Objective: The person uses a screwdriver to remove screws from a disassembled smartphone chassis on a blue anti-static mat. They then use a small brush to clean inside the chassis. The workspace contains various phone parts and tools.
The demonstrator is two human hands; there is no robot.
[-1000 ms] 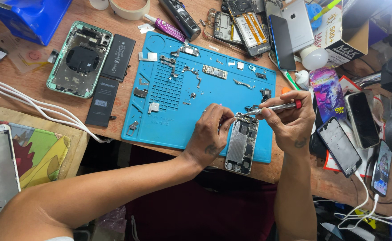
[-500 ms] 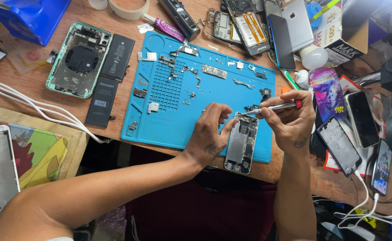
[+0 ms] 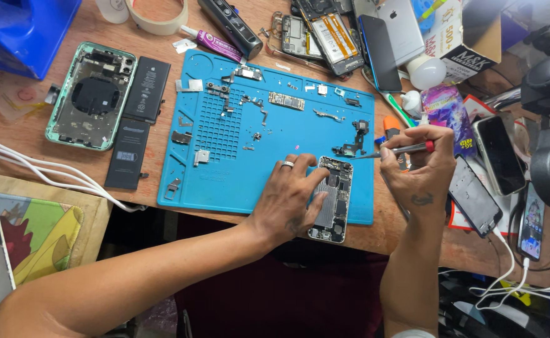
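An opened phone body (image 3: 333,200) with its insides showing lies at the near right edge of a blue repair mat (image 3: 250,169). My left hand (image 3: 287,197), a ring on one finger, rests flat on the mat and presses the phone's left side. My right hand (image 3: 420,168) hovers just right of the phone and grips a thin screwdriver (image 3: 393,151) with a red collar. Its tip points left toward small loose parts (image 3: 350,149) on the mat above the phone.
A green phone shell (image 3: 90,95) and two black batteries (image 3: 138,116) lie left of the mat. White cables (image 3: 37,169) run across the wooden table. Several phones and screens (image 3: 494,156) crowd the right side; tape roll (image 3: 156,15), glue tube and more phones sit at the back.
My left hand has dropped from the phone's top and now lies flat along its left side. My right hand has drawn the screwdriver to the right, off the phone.
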